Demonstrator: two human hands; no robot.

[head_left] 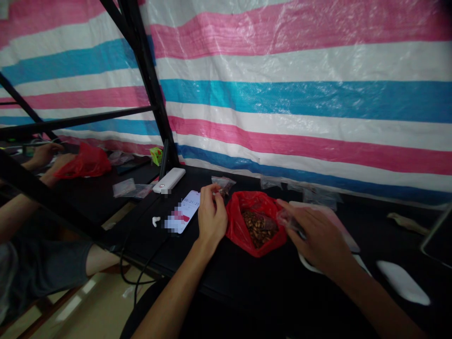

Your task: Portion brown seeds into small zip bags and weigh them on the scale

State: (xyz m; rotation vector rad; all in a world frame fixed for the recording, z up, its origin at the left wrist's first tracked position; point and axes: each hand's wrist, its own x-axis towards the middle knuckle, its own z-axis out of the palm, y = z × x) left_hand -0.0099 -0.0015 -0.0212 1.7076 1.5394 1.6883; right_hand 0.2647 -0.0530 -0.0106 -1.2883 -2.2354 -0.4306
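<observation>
A red plastic bag (235, 230) stands with its mouth spread wide on the black table. Many small, shiny brown pieces (259, 228) fill it; their kind is too small to tell. Just left of the bag is my left hand (213, 216), its fingers pinched together; what they grip is unclear. Beside those fingertips lies a small clear zip bag (226, 182) with something brown at its lower edge. At the red bag's right rim, my right hand (316, 233) is closed on a crumpled clear plastic bag (285, 219), partly hidden by the fingers.
Left of me are a phone (185, 212) showing a timer, a white earbud (156, 221) and a white power bank (170, 180). Clear bags (319, 195) lie along the back, a white mouse-like object (402, 281) at right. Beyond the black frame (151, 89), another person handles a red bag (86, 162).
</observation>
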